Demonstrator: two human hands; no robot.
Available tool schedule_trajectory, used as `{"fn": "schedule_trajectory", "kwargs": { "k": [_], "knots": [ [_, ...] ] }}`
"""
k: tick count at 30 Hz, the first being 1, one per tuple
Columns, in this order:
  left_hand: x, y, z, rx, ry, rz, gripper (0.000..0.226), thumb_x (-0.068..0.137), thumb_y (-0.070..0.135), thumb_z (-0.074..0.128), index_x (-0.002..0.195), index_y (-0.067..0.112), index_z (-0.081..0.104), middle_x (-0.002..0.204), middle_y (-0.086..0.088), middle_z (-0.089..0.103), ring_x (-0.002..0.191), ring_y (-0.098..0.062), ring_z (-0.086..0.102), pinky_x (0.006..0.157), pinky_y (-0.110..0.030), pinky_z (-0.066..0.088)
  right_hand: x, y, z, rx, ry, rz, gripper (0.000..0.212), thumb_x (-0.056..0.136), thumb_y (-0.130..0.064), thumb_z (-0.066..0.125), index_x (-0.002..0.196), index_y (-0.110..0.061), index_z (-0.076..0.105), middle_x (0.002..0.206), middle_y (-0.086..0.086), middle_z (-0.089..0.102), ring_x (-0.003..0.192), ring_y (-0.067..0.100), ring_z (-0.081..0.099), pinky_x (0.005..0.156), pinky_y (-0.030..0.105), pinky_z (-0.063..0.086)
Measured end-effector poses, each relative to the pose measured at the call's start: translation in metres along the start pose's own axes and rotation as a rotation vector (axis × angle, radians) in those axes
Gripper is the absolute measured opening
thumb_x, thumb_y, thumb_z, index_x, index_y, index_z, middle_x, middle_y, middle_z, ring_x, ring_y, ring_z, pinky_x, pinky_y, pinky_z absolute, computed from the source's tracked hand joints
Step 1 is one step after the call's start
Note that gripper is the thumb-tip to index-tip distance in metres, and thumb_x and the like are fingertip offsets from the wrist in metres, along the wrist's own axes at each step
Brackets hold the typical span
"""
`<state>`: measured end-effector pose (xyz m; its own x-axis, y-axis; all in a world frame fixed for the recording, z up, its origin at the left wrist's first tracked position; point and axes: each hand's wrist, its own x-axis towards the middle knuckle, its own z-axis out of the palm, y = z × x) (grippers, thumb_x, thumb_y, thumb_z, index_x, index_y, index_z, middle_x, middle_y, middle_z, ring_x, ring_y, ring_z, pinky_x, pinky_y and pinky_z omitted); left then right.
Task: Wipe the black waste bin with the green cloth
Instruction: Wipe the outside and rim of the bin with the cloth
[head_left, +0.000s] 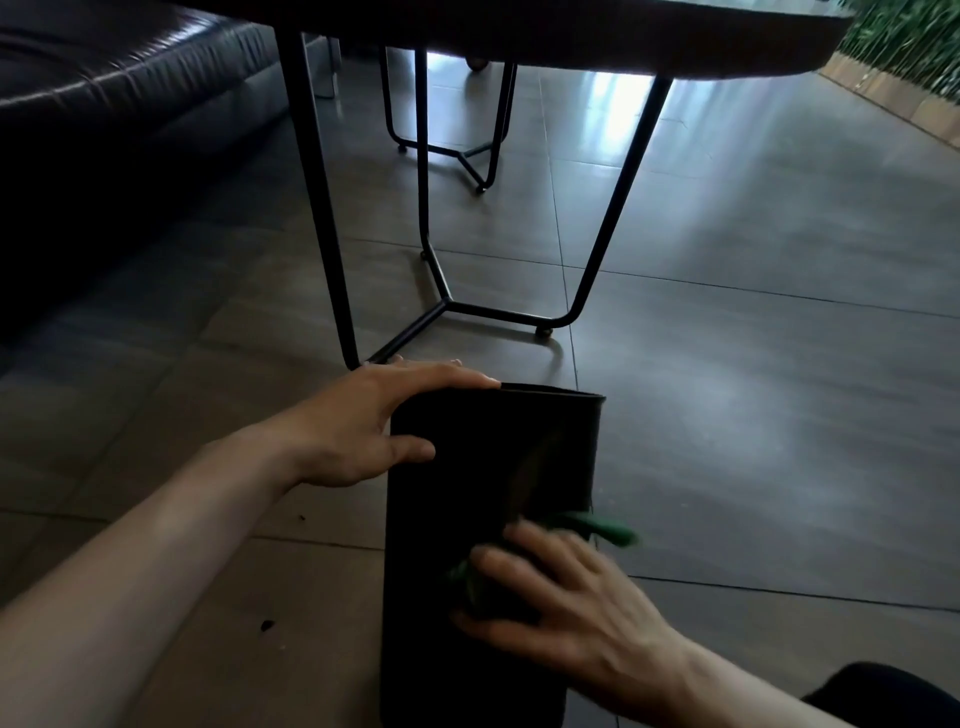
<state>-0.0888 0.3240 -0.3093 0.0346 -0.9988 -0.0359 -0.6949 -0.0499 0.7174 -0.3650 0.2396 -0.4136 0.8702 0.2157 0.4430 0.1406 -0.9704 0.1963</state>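
Note:
The black waste bin (467, 467) lies tilted on the tiled floor in the lower middle of the view, its far end pointing away from me. My left hand (363, 431) grips its far left edge, fingers over the rim and thumb on the side. My right hand (561, 597) presses the green cloth (608, 530) against the near right part of the bin. Most of the cloth is hidden under my palm; a fold sticks out past the bin's right edge.
A table with thin black metal legs (337, 260) stands just beyond the bin. A second metal frame (467, 156) is farther back. A dark leather sofa (104, 104) fills the upper left. Green plants (914, 41) line the upper right. Small dark crumbs (267, 625) lie on the floor.

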Motion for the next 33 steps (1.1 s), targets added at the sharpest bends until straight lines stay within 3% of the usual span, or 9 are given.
{"fn": "schedule_trajectory", "kwargs": {
  "k": [5, 11, 13, 19, 23, 26, 29, 31, 33],
  "knots": [
    [-0.001, -0.002, -0.001, -0.016, 0.019, 0.010, 0.080, 0.083, 0.006, 0.076, 0.136, 0.059, 0.046, 0.138, 0.017, 0.057, 0.134, -0.005, 0.047, 0.114, -0.041, 0.040, 0.051, 0.053, -0.014, -0.036, 0.275, 0.506, 0.036, 0.095, -0.020, 0.069, 0.131, -0.026, 0.063, 0.136, 0.013, 0.044, 0.122, 0.041, 0.044, 0.093, 0.053, 0.047],
    [0.000, 0.000, -0.002, 0.002, 0.013, 0.080, 0.075, 0.087, 0.006, 0.073, 0.137, 0.056, 0.048, 0.140, 0.028, 0.054, 0.139, 0.001, 0.042, 0.116, -0.026, 0.037, 0.062, 0.016, -0.002, -0.046, 0.144, 0.408, 0.043, 0.096, -0.042, 0.067, 0.136, -0.030, 0.057, 0.141, 0.016, 0.053, 0.126, 0.041, 0.049, 0.093, 0.049, 0.048],
    [0.000, 0.000, -0.002, -0.001, 0.008, 0.062, 0.077, 0.086, 0.006, 0.074, 0.136, 0.058, 0.048, 0.140, 0.027, 0.054, 0.138, 0.004, 0.042, 0.114, -0.022, 0.036, 0.052, 0.022, -0.007, -0.042, 0.187, 0.446, 0.033, 0.097, -0.034, 0.069, 0.129, -0.027, 0.066, 0.134, 0.018, 0.060, 0.121, 0.042, 0.053, 0.091, 0.047, 0.050],
    [-0.003, -0.001, -0.004, -0.015, 0.024, -0.004, 0.080, 0.083, 0.007, 0.078, 0.135, 0.060, 0.048, 0.137, 0.023, 0.057, 0.131, 0.005, 0.049, 0.113, -0.028, 0.040, 0.026, 0.032, -0.012, 0.050, 0.438, 1.152, 0.019, 0.082, -0.002, 0.080, 0.099, -0.006, 0.071, 0.117, 0.015, 0.054, 0.102, 0.032, 0.048, 0.074, 0.038, 0.047],
    [-0.002, -0.002, -0.006, -0.008, 0.036, -0.003, 0.079, 0.082, 0.005, 0.078, 0.135, 0.057, 0.049, 0.134, 0.027, 0.059, 0.128, 0.007, 0.051, 0.111, -0.030, 0.044, 0.040, 0.014, -0.006, 0.107, 0.472, 0.943, 0.035, 0.080, 0.001, 0.079, 0.105, -0.017, 0.063, 0.122, 0.010, 0.048, 0.108, 0.022, 0.044, 0.079, 0.025, 0.039],
    [0.000, -0.001, -0.005, 0.015, 0.027, 0.022, 0.079, 0.083, 0.007, 0.077, 0.136, 0.057, 0.047, 0.136, 0.026, 0.058, 0.130, 0.003, 0.052, 0.110, -0.037, 0.045, 0.037, -0.005, -0.005, 0.019, 0.306, 0.651, 0.037, 0.096, -0.017, 0.064, 0.130, -0.028, 0.058, 0.125, 0.010, 0.047, 0.110, 0.033, 0.051, 0.077, 0.040, 0.052],
    [0.000, 0.000, -0.001, 0.011, 0.035, 0.024, 0.079, 0.083, 0.008, 0.078, 0.136, 0.058, 0.047, 0.136, 0.022, 0.058, 0.130, 0.001, 0.051, 0.110, -0.038, 0.045, 0.032, -0.016, -0.006, -0.032, 0.108, 0.383, 0.045, 0.104, -0.030, 0.059, 0.148, -0.030, 0.051, 0.126, 0.010, 0.048, 0.106, 0.037, 0.054, 0.078, 0.049, 0.054],
    [0.000, 0.000, -0.001, 0.014, 0.030, 0.022, 0.079, 0.083, 0.009, 0.078, 0.136, 0.058, 0.047, 0.135, 0.023, 0.059, 0.129, 0.002, 0.052, 0.110, -0.038, 0.045, 0.038, 0.001, -0.012, 0.007, 0.164, 0.475, 0.043, 0.102, -0.022, 0.056, 0.145, -0.027, 0.055, 0.126, 0.011, 0.046, 0.105, 0.037, 0.054, 0.072, 0.048, 0.056],
    [-0.001, 0.000, -0.003, 0.007, 0.028, 0.014, 0.078, 0.083, 0.008, 0.077, 0.135, 0.057, 0.047, 0.131, 0.025, 0.061, 0.126, 0.002, 0.054, 0.108, -0.038, 0.046, 0.052, 0.027, -0.019, 0.069, 0.298, 0.759, 0.048, 0.093, -0.019, 0.058, 0.141, -0.024, 0.059, 0.126, 0.011, 0.045, 0.109, 0.035, 0.050, 0.066, 0.047, 0.059]
  ]
}}
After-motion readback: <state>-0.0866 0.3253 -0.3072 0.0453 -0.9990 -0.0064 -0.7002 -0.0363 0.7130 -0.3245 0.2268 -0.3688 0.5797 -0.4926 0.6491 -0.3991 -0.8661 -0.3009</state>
